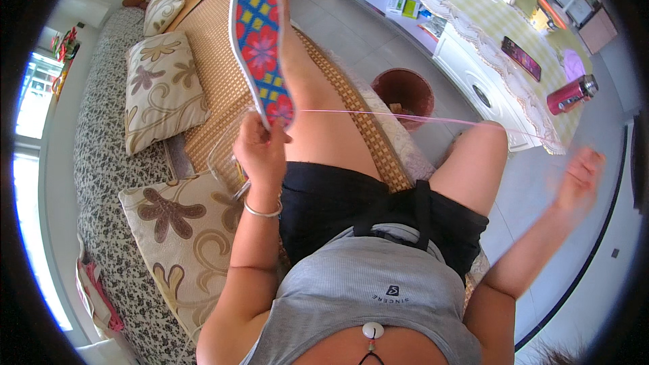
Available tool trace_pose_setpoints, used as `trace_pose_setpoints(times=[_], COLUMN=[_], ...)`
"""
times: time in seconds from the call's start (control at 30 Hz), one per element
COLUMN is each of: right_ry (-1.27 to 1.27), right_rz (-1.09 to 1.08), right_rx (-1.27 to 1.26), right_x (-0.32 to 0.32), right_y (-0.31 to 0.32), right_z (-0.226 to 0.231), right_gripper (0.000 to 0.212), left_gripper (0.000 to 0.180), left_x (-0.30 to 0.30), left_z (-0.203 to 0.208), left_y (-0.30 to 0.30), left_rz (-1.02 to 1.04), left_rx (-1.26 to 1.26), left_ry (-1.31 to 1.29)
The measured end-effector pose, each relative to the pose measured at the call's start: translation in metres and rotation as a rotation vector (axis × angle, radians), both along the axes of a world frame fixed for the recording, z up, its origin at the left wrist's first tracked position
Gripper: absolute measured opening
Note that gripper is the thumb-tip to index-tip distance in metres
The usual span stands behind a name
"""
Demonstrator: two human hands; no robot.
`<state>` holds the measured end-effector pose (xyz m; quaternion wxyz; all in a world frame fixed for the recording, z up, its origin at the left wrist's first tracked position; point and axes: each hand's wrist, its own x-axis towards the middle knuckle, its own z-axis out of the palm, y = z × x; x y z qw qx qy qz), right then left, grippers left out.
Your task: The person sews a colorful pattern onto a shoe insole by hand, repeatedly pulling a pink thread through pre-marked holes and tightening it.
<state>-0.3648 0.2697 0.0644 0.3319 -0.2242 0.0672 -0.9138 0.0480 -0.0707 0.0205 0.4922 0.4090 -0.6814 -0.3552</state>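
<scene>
An embroidered insole with red flowers, blue and yellow lattice and a white edge stands up in front of me. Its lower end is gripped by my left hand, thumb against the patterned face. A pink thread runs from that end across my legs, stretched out to the far right. My right hand is at the thread's other end, its closed fingers smeared by motion. Whether a needle is in those fingers I cannot make out.
Patterned cushions lie on the woven-mat seat at my left. A brown bin stands on the floor beyond my legs. On the cloth-covered table at right are a phone and a red flask.
</scene>
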Motion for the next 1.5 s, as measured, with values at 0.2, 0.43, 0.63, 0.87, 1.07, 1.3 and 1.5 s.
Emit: trace_pose_setpoints(times=[0.2, 0.43, 0.63, 0.87, 1.07, 1.3, 1.5], right_ry=[-0.036, 0.640, 1.541, 1.625, 1.660, 1.664, 1.721], right_rz=[-1.157, -0.823, -0.764, -0.835, -0.852, -0.851, -0.825], right_rx=[0.482, 1.026, 0.658, 0.645, 0.634, 0.635, 0.662], right_x=[-0.118, 0.143, 0.214, 0.219, 0.218, 0.219, 0.219], right_y=[0.138, -0.117, -0.174, -0.179, -0.178, -0.175, -0.171], right_z=[-0.043, -0.004, 0.001, -0.005, -0.004, -0.004, -0.001], right_gripper=[0.014, 0.017, 0.021, 0.022, 0.021, 0.023, 0.027], left_gripper=[0.009, 0.010, 0.013, 0.014, 0.012, 0.014, 0.014], left_x=[0.016, -0.045, -0.051, -0.050, -0.048, -0.049, -0.051], left_z=[-0.002, 0.023, 0.034, 0.033, 0.032, 0.031, 0.034], left_y=[-0.019, 0.049, 0.076, 0.080, 0.080, 0.081, 0.086], left_rz=[0.107, -0.372, -0.497, -0.529, -0.550, -0.559, -0.512], left_rx=[-0.003, 0.460, 0.507, 0.501, 0.501, 0.485, 0.434], left_ry=[-0.023, 0.453, 0.413, 0.427, 0.432, 0.437, 0.328])
